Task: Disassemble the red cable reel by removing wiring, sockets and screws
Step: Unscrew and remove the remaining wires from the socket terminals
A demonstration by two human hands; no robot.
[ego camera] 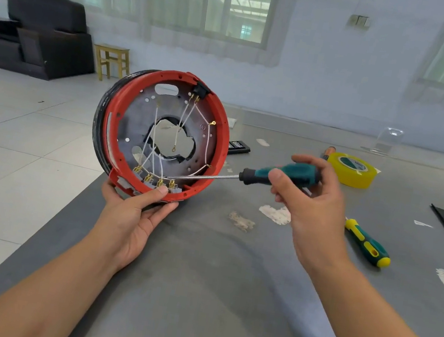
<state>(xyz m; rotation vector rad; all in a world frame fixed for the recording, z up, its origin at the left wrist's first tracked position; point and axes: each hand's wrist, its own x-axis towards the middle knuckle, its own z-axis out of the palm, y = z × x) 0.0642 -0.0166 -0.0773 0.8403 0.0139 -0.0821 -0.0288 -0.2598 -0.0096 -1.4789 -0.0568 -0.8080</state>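
Head view: left hand (131,212) grips red cable reel (161,134) at 6 o'clock rim, upright off table edge. Right hand (306,200) grasps screwdriver (243,176); shaft runs toward 9 o'clock, tip at brass terminals (154,180).

This looks like a big room in a home, used for fixing things. A dark sofa (46,33) and a small wooden stool (111,60) stand by the wall on a shiny tile floor (14,139). Thin curtains (184,0) hang over the windows. A grey table (212,269) holds a screwdriver (367,243) and a roll of yellow tape (352,170).
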